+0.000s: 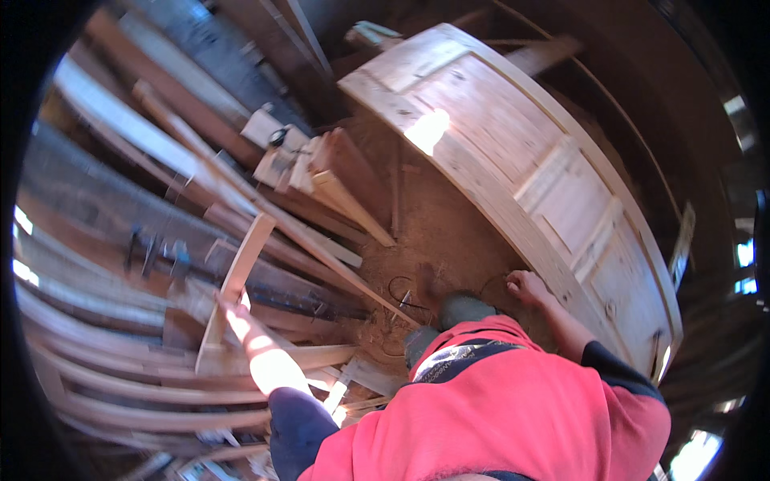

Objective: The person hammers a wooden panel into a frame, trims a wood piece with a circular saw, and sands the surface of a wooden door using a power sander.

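My left hand (233, 303) reaches out to the left, closed around a short, pale wooden board (250, 250). The board slants upward past my fingers, and its lower end lies close to the stacked timber. My right hand (525, 286) hangs beside the long edge of a panelled wooden door (553, 188), its fingers curled with nothing visible in them. The door lies raised on the right, with recessed panels and a bright sun patch near its far end. Whether my right hand touches the door's edge, I cannot tell.
Long planks (144, 132) and more timber (160, 389) crowd the left side. Ahead, several wood pieces (345, 196) lean together. A long, thin strip (329, 260) slants down toward my feet. Sawdust covers the brown floor (437, 212), where a dark cable (399, 290) lies.
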Demonstrator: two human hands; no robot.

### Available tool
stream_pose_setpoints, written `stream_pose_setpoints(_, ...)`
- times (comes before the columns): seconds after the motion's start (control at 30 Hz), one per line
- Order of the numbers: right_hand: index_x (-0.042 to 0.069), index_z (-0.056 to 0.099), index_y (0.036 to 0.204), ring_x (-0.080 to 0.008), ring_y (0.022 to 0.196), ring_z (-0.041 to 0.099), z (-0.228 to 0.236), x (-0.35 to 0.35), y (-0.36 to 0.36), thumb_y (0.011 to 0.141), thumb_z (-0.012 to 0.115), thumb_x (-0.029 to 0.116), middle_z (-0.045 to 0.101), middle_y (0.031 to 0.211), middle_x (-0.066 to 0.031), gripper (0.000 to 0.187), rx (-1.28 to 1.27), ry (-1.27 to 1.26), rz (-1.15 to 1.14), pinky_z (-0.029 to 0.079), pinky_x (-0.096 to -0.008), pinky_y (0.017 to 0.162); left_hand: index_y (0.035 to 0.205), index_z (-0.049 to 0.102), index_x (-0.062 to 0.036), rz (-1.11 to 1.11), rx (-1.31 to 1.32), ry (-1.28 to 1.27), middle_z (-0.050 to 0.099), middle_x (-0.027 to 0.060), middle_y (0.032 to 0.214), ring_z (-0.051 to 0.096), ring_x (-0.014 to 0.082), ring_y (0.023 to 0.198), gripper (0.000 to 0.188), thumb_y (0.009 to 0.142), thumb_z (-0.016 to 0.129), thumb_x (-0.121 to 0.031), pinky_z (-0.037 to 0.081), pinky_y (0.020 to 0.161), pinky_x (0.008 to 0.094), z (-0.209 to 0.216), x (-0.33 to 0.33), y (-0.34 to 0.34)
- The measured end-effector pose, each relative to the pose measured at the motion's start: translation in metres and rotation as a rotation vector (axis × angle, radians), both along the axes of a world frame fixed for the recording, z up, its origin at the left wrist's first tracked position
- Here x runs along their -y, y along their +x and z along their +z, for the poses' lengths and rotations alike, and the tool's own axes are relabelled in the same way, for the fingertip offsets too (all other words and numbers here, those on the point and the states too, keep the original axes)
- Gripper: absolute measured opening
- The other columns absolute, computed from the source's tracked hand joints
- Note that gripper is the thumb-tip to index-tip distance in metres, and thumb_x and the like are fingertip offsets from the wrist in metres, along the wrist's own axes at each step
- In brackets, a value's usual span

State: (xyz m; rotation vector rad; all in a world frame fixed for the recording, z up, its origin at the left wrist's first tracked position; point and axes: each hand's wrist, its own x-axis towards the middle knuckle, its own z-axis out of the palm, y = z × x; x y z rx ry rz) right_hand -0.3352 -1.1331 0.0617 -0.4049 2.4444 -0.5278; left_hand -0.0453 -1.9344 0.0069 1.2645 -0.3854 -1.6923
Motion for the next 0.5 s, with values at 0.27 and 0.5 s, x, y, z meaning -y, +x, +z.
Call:
stream_pose_setpoints(0.27,0.010,0.073,0.108,-0.0401,0.098,0.070,-0.028,-0.086,0.118,0.090,0.066,0.031,0.074,0.104,-0.0182,0.029,-0.014,0.147,-0.199,0.057,-0.0506,0.087,0.163,0.025,-0.0164,-0.264,0.253,-0.061,0.037,0.0160,0.161,0.042,0.0343,0.146,0.080,0.101,0.059,-0.054,0.047,0.114,0.0442,-0.012,-0.108,-0.048)
stream_pose_setpoints(0.5,0.012,0.074,0.110,-0.0372,0.101,0.071,-0.031,-0.093,0.238,0.087,0.066,0.030,0.075,0.107,-0.0160,0.030,0.032,0.112,-0.305,0.057,-0.0508,0.087,0.094,0.053,-0.0073,-1.987,0.896,-1.035,0.056,0.0039,0.087,0.059,0.0213,0.086,0.026,0.104,0.053,-0.031,0.051,0.070,0.0391,-0.192,-0.418,-0.006)
